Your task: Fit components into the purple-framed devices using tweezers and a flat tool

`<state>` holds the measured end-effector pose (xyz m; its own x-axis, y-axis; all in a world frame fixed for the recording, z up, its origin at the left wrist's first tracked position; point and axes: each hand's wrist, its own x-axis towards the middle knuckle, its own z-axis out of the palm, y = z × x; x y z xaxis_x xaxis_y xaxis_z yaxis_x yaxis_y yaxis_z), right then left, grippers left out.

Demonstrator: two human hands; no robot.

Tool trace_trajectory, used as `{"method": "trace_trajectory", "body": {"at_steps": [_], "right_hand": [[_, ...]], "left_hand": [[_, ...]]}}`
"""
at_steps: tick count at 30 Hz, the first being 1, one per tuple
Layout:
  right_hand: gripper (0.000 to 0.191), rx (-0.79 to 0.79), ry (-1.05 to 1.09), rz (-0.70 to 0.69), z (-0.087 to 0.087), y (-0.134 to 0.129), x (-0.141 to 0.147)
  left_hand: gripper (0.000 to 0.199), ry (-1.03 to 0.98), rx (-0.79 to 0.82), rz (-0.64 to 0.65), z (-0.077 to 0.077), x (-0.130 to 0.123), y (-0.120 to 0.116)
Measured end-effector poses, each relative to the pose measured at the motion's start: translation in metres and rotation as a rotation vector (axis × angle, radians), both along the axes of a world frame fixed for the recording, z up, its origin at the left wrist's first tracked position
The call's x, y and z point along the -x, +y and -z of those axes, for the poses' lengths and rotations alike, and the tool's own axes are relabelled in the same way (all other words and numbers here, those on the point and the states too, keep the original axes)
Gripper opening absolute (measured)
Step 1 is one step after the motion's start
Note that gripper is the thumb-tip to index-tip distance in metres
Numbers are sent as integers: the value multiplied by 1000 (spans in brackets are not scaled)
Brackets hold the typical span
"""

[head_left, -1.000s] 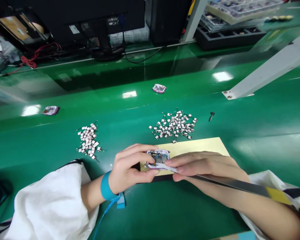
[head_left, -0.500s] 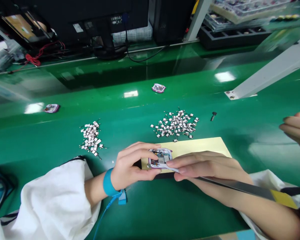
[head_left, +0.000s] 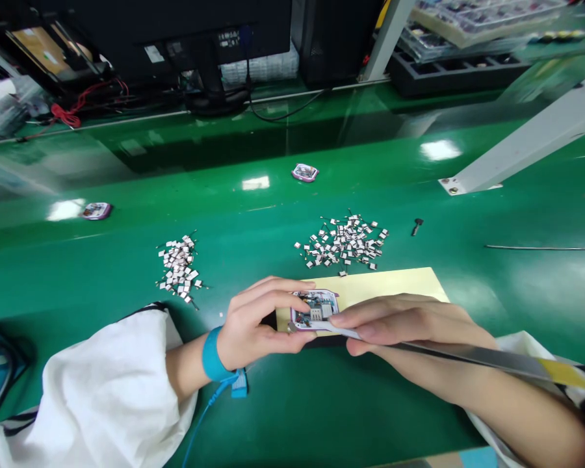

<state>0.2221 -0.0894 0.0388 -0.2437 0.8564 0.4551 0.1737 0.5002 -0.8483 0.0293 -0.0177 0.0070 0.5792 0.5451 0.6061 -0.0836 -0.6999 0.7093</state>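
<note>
Our L hand [head_left: 256,322] has fingers clamped on small purple-edged circuit board [head_left: 316,311]; R hand [head_left: 409,331] fingers clamped on long flat steel blade [head_left: 468,354], tip on board.

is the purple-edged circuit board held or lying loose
Held: the left hand pinches the purple-edged circuit board, and a long steel blade in the right hand touches its lower edge.

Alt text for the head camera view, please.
The left hand pinches a small purple-edged circuit board over a yellow card, and the right hand holds a long metal tool to it. Tiny components lie piled on the green bench.
</note>
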Motion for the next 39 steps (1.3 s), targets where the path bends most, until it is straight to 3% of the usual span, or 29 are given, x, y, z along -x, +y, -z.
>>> {"method": "trace_trajectory", "body": {"at_steps": [5,14,39], "right_hand": [[38,-11,184,-21,2,6,8],[33,-43,98,36,3,6,7],[36,-10,72,-7,3,4,4]], "left_hand": [[29,-32,61,36,4,1,0],[19,-13,-46,46,0,0,0],[15,10,-44,18,-1,1,-1]]}}
